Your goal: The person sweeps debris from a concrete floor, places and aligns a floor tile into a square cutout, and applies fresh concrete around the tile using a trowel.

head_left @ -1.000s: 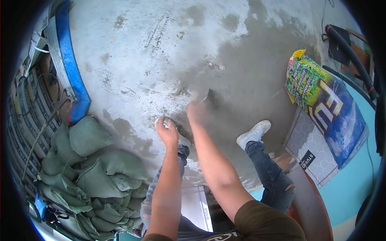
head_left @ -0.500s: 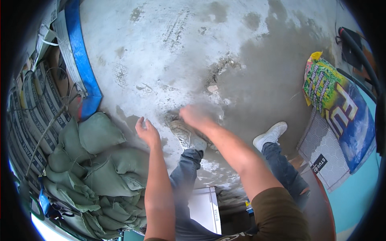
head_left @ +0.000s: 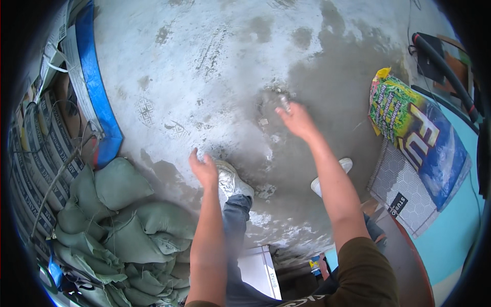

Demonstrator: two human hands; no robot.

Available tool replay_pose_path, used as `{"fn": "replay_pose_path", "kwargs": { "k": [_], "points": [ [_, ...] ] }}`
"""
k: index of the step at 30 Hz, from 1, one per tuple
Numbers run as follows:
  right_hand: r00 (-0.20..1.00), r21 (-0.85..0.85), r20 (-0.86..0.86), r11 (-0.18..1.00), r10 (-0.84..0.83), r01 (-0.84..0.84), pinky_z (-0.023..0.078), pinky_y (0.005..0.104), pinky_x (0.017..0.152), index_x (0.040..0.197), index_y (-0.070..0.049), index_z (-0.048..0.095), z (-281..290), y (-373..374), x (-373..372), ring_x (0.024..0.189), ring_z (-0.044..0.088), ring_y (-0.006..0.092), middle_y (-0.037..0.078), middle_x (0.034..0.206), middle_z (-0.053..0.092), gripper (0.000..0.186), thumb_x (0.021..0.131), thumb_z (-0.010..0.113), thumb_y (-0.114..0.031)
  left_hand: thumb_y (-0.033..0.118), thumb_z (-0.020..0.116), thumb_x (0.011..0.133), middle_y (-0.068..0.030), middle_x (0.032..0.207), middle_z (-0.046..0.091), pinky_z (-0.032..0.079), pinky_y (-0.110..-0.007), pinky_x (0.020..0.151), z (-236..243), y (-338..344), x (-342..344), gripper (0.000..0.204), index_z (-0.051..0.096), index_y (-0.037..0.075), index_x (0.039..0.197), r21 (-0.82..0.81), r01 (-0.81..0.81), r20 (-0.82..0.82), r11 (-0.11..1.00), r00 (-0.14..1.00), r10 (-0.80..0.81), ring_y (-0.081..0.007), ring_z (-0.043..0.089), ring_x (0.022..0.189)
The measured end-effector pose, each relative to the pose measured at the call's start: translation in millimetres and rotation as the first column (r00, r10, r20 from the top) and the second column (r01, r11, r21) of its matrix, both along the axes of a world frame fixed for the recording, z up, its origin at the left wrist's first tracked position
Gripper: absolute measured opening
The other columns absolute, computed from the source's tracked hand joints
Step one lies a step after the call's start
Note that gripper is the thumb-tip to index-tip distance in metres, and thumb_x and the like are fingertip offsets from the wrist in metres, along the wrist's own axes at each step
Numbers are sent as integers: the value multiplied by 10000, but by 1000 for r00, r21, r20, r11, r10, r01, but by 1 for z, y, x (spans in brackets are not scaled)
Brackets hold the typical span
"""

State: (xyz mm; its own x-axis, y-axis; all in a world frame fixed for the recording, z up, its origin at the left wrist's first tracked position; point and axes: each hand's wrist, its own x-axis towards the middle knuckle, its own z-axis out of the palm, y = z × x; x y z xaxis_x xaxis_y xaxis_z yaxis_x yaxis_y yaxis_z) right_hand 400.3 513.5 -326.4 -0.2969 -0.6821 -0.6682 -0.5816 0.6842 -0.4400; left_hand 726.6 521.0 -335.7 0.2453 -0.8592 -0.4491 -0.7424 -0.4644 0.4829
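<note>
We count two bare hands: the left hand [head_left: 204, 170], fingers loosely parted, beside one white shoe [head_left: 231, 180]; the right hand [head_left: 297, 122] at one rough floor patch [head_left: 265, 106]. A pale object [head_left: 284, 103] at its fingertips is blurred; we cannot tell whether it is gripped. The right forearm [head_left: 335, 192] partly hides a second shoe [head_left: 346, 164]; overlapping green sacks [head_left: 135, 238] defeat our count.
</note>
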Motion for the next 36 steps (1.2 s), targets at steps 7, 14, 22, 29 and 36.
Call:
{"fn": "replay_pose_path", "kwargs": {
  "k": [7, 14, 22, 29, 36],
  "points": [
    [822, -42, -569, 999, -19, -5, 482, 450, 834, 1135, -43, 560, -32, -44, -55, 992, 595, 354, 177, 1090, 597, 269, 888, 498, -131, 110, 548, 865, -258, 1474, 213, 261, -435, 1110, -11, -2, -106, 639, 260, -54, 1411, 63, 122, -45, 991, 992, -119, -394, 257, 1360],
    [862, -16, -438, 956, 255, -291, 452, 473, 782, 1187, -49, 548, -39, -11, 45, 984, 540, 345, 134, 1130, 555, 370, 820, 497, -70, 89, 548, 865, -265, 1476, 201, 269, -450, 1106, -5, -8, -118, 619, 282, -45, 1407, 36, 156, -118, 987, 981, -151, -406, 248, 1362],
    [791, -369, -547, 769, 273, -521, 409, 386, 815, 1095, -56, 610, -15, -71, 44, 928, 560, 224, 59, 1029, 619, 293, 816, 560, -132, 75, 543, 858, -286, 1427, 278, 238, -444, 1111, 4, -15, -97, 593, 305, -76, 1379, -15, 128, -64, 992, 990, -129, -404, 264, 1349],
    [628, -227, -567, 632, 533, -741, 365, 421, 913, 1115, -65, 613, -35, -68, 76, 1052, 526, 260, 92, 1089, 610, 328, 797, 557, -127, 80, 541, 853, -279, 1441, 262, 270, -455, 1096, -2, 0, -64, 584, 326, -67, 1376, 25, 123, 5, 992, 992, -123, -418, 291, 1334],
    [742, -194, -342, 730, 576, -656, 288, 474, 1053, 1239, -39, 546, -15, -13, 64, 1160, 493, 304, 139, 1204, 560, 427, 815, 499, -49, 86, 550, 854, -284, 1418, 299, 260, -448, 1100, 2, -12, -58, 560, 354, -75, 1354, 50, 182, 5, 982, 983, -182, -413, 299, 1328]
  ]
}}
